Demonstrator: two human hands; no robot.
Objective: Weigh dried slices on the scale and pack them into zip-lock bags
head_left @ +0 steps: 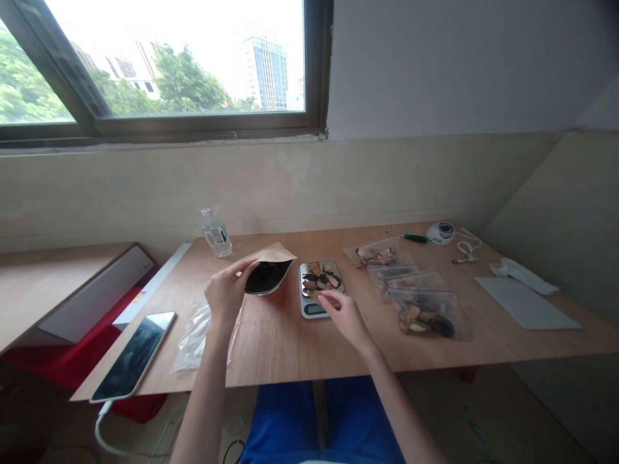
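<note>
My left hand [227, 291] grips a brown paper pouch [269, 270], holding it tilted with its dark open mouth facing a small kitchen scale [316, 293]. Dried dark and tan slices [320, 278] are piled on the scale's platform. My right hand [338, 309] hovers over the scale's front edge, fingers curled in a pinch at the slices; what they hold is too small to make out.
Several clear zip bags [418, 299], some with dried slices, lie right of the scale. An empty clear bag [193, 338] and a tablet [135, 354] lie left. A water bottle [216, 233], a screwdriver [411, 237], a white device [441, 232] and white sheets [527, 301] lie on the wooden table [290, 341].
</note>
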